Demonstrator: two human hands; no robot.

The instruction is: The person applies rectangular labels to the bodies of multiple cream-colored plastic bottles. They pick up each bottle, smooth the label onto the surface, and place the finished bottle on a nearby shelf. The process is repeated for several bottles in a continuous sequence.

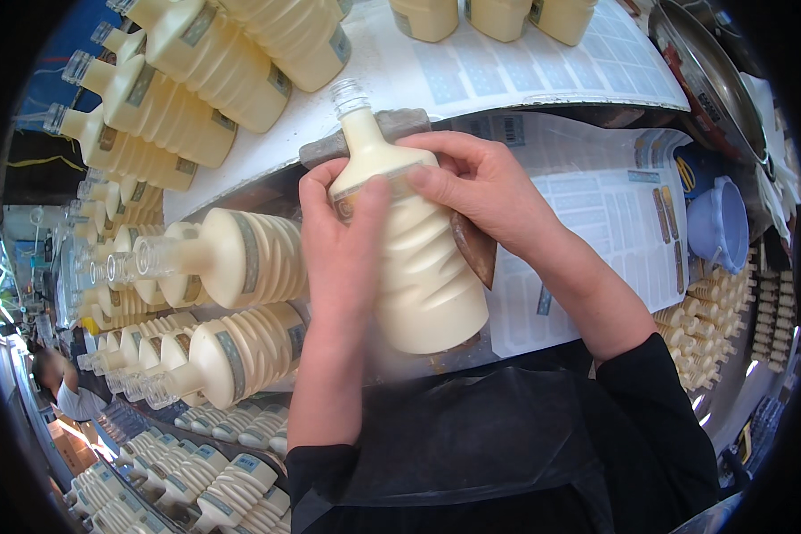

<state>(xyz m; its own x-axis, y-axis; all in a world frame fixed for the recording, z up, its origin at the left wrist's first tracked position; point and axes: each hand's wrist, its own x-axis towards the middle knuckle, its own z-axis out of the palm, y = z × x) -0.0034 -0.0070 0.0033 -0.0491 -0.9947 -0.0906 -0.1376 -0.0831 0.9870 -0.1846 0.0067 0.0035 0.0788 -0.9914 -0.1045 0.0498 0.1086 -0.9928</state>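
A cream bottle (432, 294) with a ribbed body and clear threaded neck lies tilted before me, neck pointing away. A narrow patterned label strip (384, 182) runs across its shoulder. My left hand (345, 222) is closed at the bottle's left side, thumb pressed on the strip's left part. From the right, my right hand (467, 182) grips the shoulder, its thumb on the strip's other end. Below that palm sticks out a brown flat pointed piece (474, 249); how it is held is hidden. A grey block (320, 151) lies behind the bottle's neck.
Stacked cream bottles (240, 258) lie close on my left, with more (187, 80) at the far left. Label sheets (587, 214) cover the surface on the right, beside a lavender bucket (719, 222). A metal pan (712, 71) stands at the far right.
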